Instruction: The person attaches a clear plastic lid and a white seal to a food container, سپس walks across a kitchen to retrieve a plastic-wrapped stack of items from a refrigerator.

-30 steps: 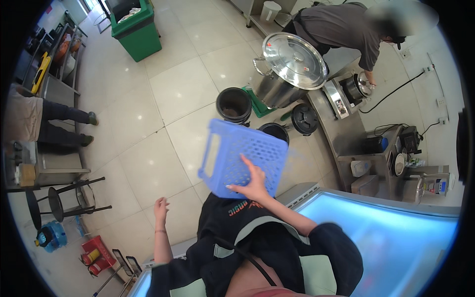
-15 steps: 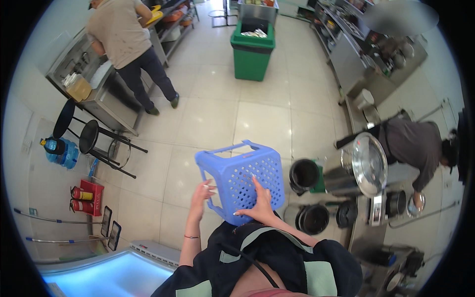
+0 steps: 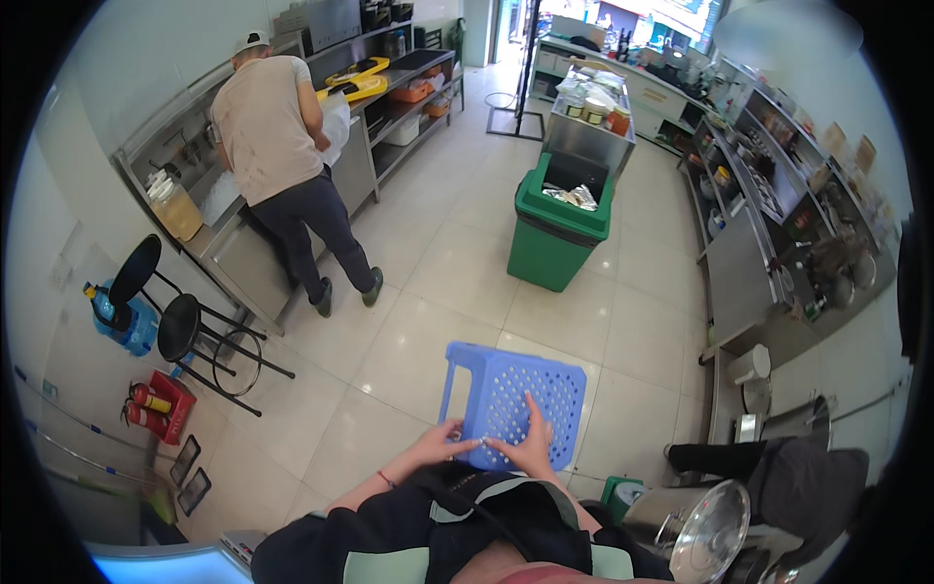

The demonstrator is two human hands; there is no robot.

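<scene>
We had the blue perforated basket (image 3: 513,399) up at chest height, bottom facing us, out over the tiled floor (image 3: 428,282). Left hand (image 3: 444,446) gripped the lower left edge, fingers curled under the rim. Right hand (image 3: 531,443) lay flat on the perforated base, fingers spread wide, pressing more than gripping. So only one real grip; the other was just a brace.

Risks as we judged them:
- Basket could twist out, since the right palm had no purchase on the rim and the plastic looked slick.
- It blocked our view straight down, and the floor looked glossy, so a slip or trip was plausible.
- The green bin (image 3: 559,219) stood ahead in the aisle, easy to clip with the basket's far edge.
- A person (image 3: 282,146) worked at the steel counter (image 3: 219,229) to the left, with two black stools (image 3: 161,307) near the walkway; a wide swing left could catch either.
- A big steel pot (image 3: 705,530) sat close on the right.
</scene>
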